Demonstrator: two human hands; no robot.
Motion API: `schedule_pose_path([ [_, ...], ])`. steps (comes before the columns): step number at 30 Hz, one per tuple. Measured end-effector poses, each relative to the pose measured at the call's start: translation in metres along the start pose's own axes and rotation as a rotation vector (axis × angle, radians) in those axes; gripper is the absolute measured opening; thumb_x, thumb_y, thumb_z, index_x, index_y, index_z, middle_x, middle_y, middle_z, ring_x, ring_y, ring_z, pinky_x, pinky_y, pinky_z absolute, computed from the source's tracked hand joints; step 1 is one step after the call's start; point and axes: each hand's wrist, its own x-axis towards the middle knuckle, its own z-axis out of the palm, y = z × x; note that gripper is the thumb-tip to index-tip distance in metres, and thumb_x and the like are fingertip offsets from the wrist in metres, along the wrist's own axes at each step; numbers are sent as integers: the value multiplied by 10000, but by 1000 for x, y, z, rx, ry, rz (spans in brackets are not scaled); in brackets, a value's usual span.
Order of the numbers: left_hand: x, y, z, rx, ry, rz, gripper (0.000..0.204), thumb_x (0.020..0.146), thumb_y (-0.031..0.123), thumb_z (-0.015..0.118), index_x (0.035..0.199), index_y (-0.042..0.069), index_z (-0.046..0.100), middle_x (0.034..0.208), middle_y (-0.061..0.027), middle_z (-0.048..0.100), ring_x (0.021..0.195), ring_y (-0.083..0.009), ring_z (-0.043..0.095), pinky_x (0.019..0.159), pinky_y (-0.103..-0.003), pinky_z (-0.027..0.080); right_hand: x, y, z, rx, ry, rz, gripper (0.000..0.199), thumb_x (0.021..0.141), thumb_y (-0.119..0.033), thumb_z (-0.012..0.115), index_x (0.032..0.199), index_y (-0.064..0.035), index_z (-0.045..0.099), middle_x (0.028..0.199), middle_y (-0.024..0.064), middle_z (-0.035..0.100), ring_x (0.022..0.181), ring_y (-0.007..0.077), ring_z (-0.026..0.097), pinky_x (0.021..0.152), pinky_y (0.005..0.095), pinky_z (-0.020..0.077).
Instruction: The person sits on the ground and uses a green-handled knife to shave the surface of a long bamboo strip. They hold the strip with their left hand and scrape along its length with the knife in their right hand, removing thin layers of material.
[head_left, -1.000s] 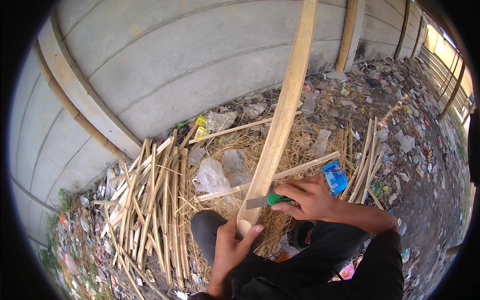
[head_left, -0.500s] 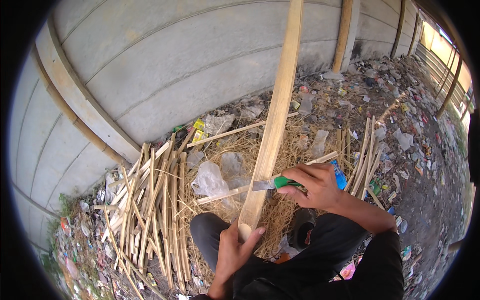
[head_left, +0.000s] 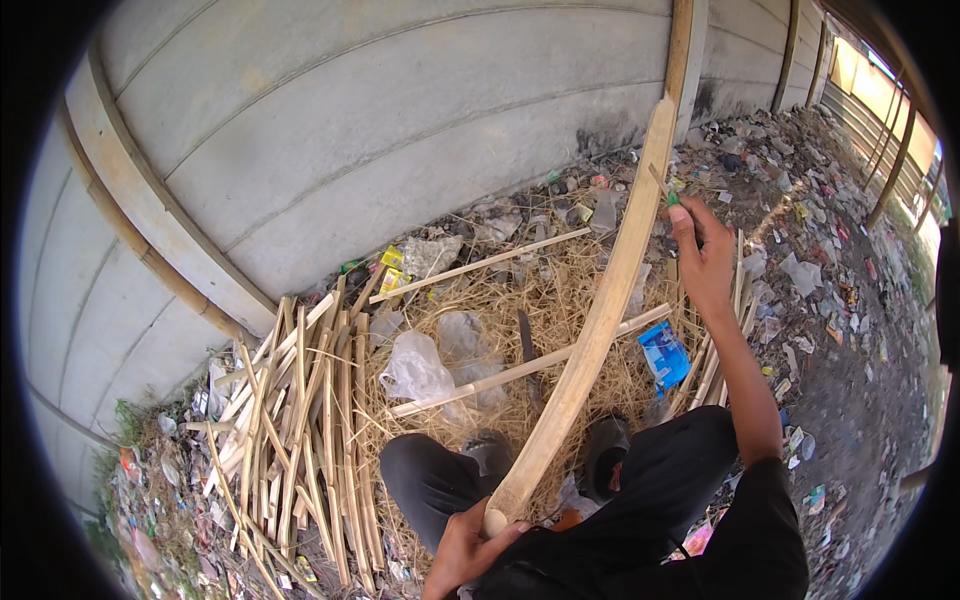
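A long split bamboo slat [head_left: 592,355] slants from my lap up toward the wall. My left hand [head_left: 466,548] grips its near end, the thumb beside the pale cut face. Out at the far right, my right hand [head_left: 706,258] is closed round a green-handled knife [head_left: 673,198], its blade against or just over the slat's upper part. Beneath the slat a thin bamboo stick [head_left: 480,385] lies across the straw. A dark blade [head_left: 527,340] rests there too, partly under that stick.
Many split bamboo sticks [head_left: 300,430] are heaped at the left. Straw shavings [head_left: 570,270], a clear plastic bag [head_left: 416,368] and a blue packet [head_left: 664,355] lie before my knees. A grey panel wall [head_left: 400,110] runs behind. Litter covers the ground [head_left: 840,350] on the right.
My right hand has moved with the knife away from me, up along the slat. The slat's far end has swung right and dropped lower. My left hand has moved slightly nearer my body.
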Motion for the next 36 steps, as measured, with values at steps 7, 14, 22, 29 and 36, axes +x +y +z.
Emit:
schedule_pose_path([
  [7, 15, 13, -27, 181, 161, -120, 476, 963, 250, 861, 1280, -68, 704, 825, -137, 782, 700, -114, 721, 637, -305, 562, -34, -5, 10, 133, -299, 62, 400, 1130, -438, 591, 1130, -53, 698, 690, 49, 548, 597, 145, 482, 576, 360, 394],
  [14, 50, 10, -5, 25, 216, 7, 442, 956, 226, 862, 1232, -82, 708, 761, -112, 758, 632, -106, 682, 583, -312, 530, -90, -59, 33, 193, -634, -264, 318, 1028, -379, 743, 1159, -91, 705, 887, 112, 760, 701, 286, 750, 623, 394, 580],
  [22, 69, 31, 3, 184, 281, 100, 440, 959, 257, 851, 1201, -78, 703, 750, -144, 745, 602, -168, 704, 556, -329, 517, -110, -87, 30, 173, -548, -504, 296, 993, -417, 773, 1091, -138, 749, 853, 22, 759, 632, 205, 731, 529, 335, 547],
  [29, 70, 42, 5, 85, 220, 60, 477, 980, 243, 827, 1291, -87, 680, 870, -166, 796, 738, -169, 763, 672, -334, 579, -105, -92, 21, 173, -528, -497, 291, 978, -400, 794, 1090, -134, 754, 793, 18, 729, 593, 202, 711, 517, 335, 540],
  [36, 52, 22, 9, 23, 137, -67, 470, 999, 253, 807, 1306, -81, 683, 904, -177, 801, 816, -149, 760, 731, -341, 586, -61, -43, 24, 124, -274, -254, 282, 982, -328, 802, 1090, -72, 756, 846, 87, 762, 637, 294, 737, 575, 378, 576],
])
